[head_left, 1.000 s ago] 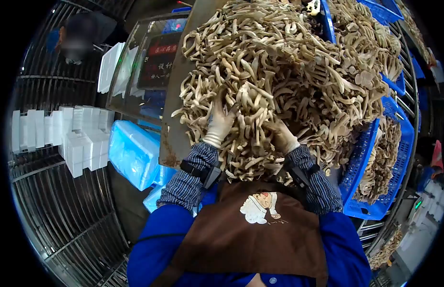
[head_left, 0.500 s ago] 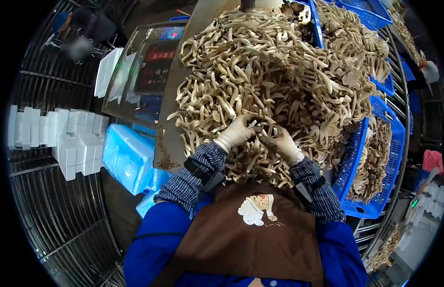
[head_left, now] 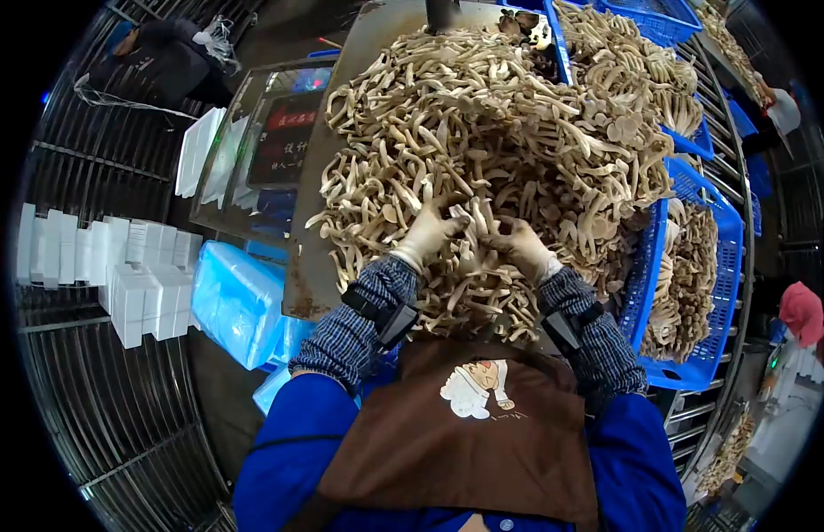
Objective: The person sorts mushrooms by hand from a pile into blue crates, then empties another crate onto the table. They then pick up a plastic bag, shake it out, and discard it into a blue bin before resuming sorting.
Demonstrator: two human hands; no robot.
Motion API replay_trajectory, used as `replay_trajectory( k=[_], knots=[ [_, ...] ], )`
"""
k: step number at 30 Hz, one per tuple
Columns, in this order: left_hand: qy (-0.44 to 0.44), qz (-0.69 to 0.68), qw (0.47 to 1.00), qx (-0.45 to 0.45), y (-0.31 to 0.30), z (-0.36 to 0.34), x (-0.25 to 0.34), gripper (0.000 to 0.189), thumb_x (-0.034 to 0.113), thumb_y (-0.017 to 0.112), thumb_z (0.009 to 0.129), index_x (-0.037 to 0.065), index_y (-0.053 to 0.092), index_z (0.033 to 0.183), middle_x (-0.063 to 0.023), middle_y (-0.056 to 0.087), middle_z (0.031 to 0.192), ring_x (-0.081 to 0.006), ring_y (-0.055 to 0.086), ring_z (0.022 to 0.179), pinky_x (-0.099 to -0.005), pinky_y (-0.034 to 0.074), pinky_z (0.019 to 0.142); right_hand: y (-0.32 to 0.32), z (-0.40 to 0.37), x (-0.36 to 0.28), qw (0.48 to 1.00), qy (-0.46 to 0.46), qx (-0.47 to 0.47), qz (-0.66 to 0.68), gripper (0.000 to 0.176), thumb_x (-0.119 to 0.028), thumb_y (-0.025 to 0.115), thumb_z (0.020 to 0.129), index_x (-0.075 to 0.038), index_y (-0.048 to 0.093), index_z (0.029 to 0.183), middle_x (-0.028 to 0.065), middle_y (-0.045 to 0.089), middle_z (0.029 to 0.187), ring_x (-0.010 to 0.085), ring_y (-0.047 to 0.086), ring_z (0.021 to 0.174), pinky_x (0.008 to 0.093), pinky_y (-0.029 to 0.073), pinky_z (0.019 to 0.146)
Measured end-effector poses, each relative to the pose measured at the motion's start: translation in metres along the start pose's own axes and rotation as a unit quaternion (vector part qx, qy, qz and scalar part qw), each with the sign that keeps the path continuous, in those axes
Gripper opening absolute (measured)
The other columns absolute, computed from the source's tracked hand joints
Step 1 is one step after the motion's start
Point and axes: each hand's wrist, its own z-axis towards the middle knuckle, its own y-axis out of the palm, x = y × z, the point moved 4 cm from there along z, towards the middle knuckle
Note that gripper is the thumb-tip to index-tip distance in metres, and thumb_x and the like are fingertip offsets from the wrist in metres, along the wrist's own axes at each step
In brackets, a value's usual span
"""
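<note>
A large heap of pale brown mushrooms [head_left: 403, 133] covers the metal table [head_left: 310, 257]. My left hand [head_left: 431, 230], in a whitish glove with dirty fingertips, is at the near part of the heap, its fingers curled against pale mushroom stems [head_left: 470, 232]. Just right of those stems is my right hand [head_left: 520, 246], gloved too, with thumb and fingers bent around a mushroom. The fingertips of both hands are partly lost among the mushrooms and slightly blurred.
Blue crates [head_left: 731, 293] with mushrooms stand on a roller conveyor at the right. At the left are a blue plastic-wrapped stack [head_left: 239, 301], white boxes [head_left: 137, 288] and a framed sign board [head_left: 283, 146]. A person [head_left: 168, 62] is at the upper left, others at the right edge.
My hands have moved slightly apart, and pale stems now show upright between them. The person at the upper left has shifted. The whole view has turned a little.
</note>
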Motion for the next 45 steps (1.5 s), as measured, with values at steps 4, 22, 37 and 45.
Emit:
replay_trajectory(
  k=[4,22,37,45],
  knots=[
    [-0.047,-0.046,0.998,0.016,0.01,-0.004,0.004,0.065,0.021,0.067,0.084,-0.003,0.037,0.136,-0.0214,0.05,0.129,-0.0272,0.048,0.12,-0.0361,0.035,0.105,-0.004,-0.007,-0.007,0.998,-0.023,0.053,0.006,0.06,-0.001,0.065,0.08,0.009,0.037,0.133,0.0136,0.064,0.096,0.0132,0.063,0.073,0.0246,0.052,0.066],
    [-0.157,0.295,0.913,-0.234,-0.052,-0.132,-0.047,0.035,0.007,0.05,0.086,-0.003,0.056,0.118,-0.0163,0.067,0.097,-0.0181,0.061,0.086,-0.0303,0.048,0.079,-0.038,-0.003,0.01,0.928,-0.018,0.212,-0.306,0.064,-0.037,0.061,0.086,0.002,0.043,0.133,0.0187,0.059,0.118,0.0297,0.057,0.109,0.0357,0.044,0.094],
    [-0.404,0.186,0.884,0.141,-0.124,-0.296,-0.261,0.033,0.03,0.065,0.082,0.0,0.061,0.095,-0.0082,0.06,0.076,-0.0187,0.057,0.064,-0.0332,0.046,0.057,-0.06,0.05,-0.013,0.794,-0.003,0.339,-0.505,0.059,-0.041,0.055,0.088,0.005,0.049,0.124,0.0257,0.054,0.123,0.0357,0.051,0.116,0.0405,0.041,0.097],
    [0.114,0.504,0.856,0.034,-0.029,-0.242,-0.17,0.036,0.018,0.066,0.074,0.01,0.063,0.109,-0.0128,0.061,0.106,-0.0317,0.056,0.104,-0.0449,0.044,0.088,-0.081,-0.003,0.058,0.898,-0.029,0.199,-0.392,0.059,-0.033,0.056,0.089,0.003,0.041,0.133,0.0257,0.045,0.133,0.0371,0.043,0.124,0.0404,0.037,0.102]
  ],
)
